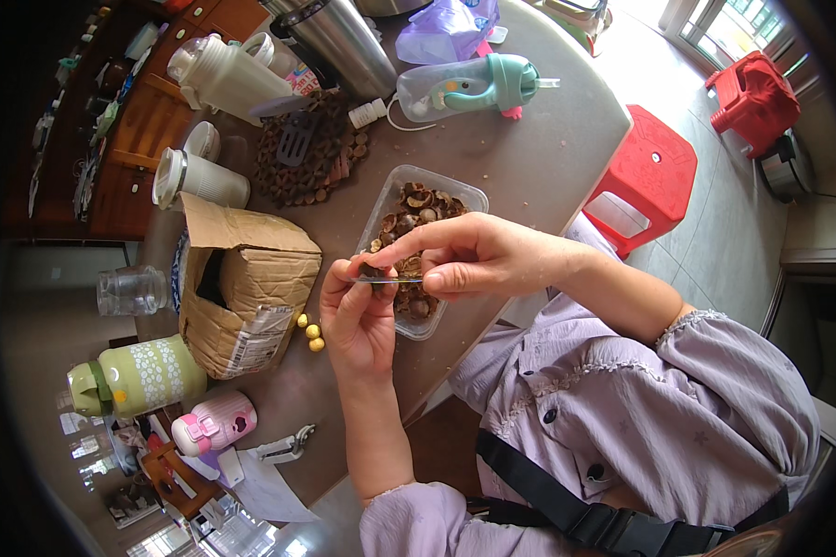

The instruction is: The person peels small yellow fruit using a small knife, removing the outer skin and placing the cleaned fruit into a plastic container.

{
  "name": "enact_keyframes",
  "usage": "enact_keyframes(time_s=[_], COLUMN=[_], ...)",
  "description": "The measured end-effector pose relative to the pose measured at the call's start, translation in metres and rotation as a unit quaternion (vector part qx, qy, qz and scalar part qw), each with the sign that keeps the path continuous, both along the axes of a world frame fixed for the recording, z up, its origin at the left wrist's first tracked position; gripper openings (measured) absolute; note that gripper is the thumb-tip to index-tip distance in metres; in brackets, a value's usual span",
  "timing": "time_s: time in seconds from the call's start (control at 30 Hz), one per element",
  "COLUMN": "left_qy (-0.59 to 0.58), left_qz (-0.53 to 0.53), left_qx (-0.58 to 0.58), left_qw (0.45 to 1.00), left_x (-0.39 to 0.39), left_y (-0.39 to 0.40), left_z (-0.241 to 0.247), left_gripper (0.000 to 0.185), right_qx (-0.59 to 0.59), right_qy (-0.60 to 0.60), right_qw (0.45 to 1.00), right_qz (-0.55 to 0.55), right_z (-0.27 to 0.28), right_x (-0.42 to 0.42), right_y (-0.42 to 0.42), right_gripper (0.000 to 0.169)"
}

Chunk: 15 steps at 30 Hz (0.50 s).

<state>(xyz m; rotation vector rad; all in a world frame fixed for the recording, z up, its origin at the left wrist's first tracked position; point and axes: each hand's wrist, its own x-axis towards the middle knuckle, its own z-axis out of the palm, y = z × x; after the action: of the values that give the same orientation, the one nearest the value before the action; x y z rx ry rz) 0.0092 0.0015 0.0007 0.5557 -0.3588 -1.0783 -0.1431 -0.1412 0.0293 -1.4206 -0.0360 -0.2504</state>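
Note:
My left hand [359, 313] pinches a brown-shelled nut [369, 270], probably a macadamia, between thumb and fingers. A thin flat strip [404, 280], seen edge-on and apparently metal, reaches from the nut to my right hand [484, 254]. The right thumb and bent fingers grip this strip, while the right index finger stretches over to the nut. Below both hands, a clear plastic container [484, 202] holds broken brown shells [449, 205] and several whole nuts [418, 306]; the hands partly hide it. Three round yellowish kernels [313, 332] lie left of my left hand.
An opened cardboard box [272, 278] stands left of the hands. Around it are a white tumbler [205, 179], green bottle [153, 376] and pink bottle [216, 421]. Beyond the container lie a wooden trivet [306, 174] and a straw cup [460, 87]. A red stool [644, 174] touches the table's edge.

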Motion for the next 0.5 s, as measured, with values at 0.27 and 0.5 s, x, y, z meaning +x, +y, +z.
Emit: enact_keyframes(time_s=[0.27, 0.5], left_qy=[-0.037, -0.077], left_qz=[0.032, 0.019], left_qx=[-0.012, -0.019], left_qw=[0.999, 0.997], left_x=[-0.003, -0.010], left_y=[0.002, 0.002], left_z=[0.000, 0.005], left_gripper=[0.019, 0.025], right_qx=[-0.001, -0.057], right_qy=[0.015, -0.026], right_qw=[0.998, 0.986], right_qz=[-0.059, -0.156], right_z=[-0.008, -0.010], right_x=[0.002, 0.007], right_y=[0.012, 0.027], right_gripper=[0.030, 0.017])
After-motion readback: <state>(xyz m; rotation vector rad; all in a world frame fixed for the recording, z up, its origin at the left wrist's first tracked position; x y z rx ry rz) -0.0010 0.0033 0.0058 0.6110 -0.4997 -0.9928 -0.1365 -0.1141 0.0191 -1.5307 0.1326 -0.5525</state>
